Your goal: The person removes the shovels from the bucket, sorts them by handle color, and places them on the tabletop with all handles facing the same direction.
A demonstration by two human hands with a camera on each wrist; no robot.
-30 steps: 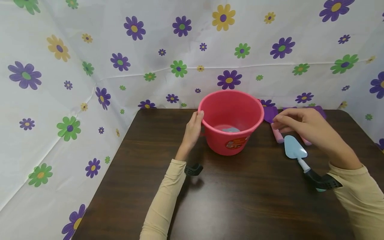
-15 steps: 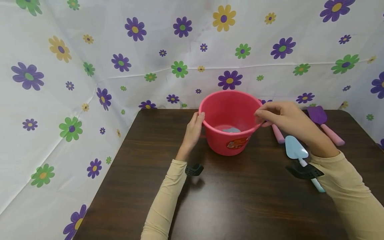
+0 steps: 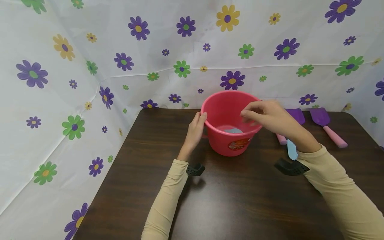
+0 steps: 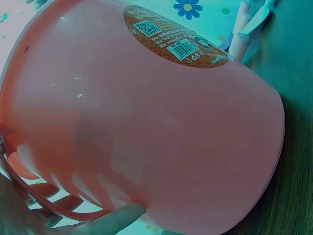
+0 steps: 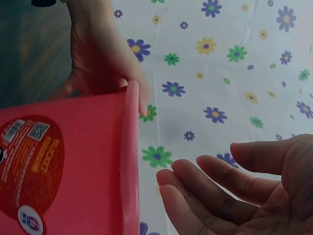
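Brown tbl filled lower frame; pink bucket stood upright on it, ctr. R hand, right of ctr, was over bucket's mouth, fingers loosely bent, thumb apart, nothing held; prob. needed to clear rim. L hand, approx ctr, gripped bucket's left side, prob. best firm vs. tipping. Blue-grey item, ID unclear, lay on bucket's floor.

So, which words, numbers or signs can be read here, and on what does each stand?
"BUCKET", it seems: on the sticker of the pink bucket.
A QR code and a barcode: on the same sticker.
The sticker's other print is too small or blurred to read.
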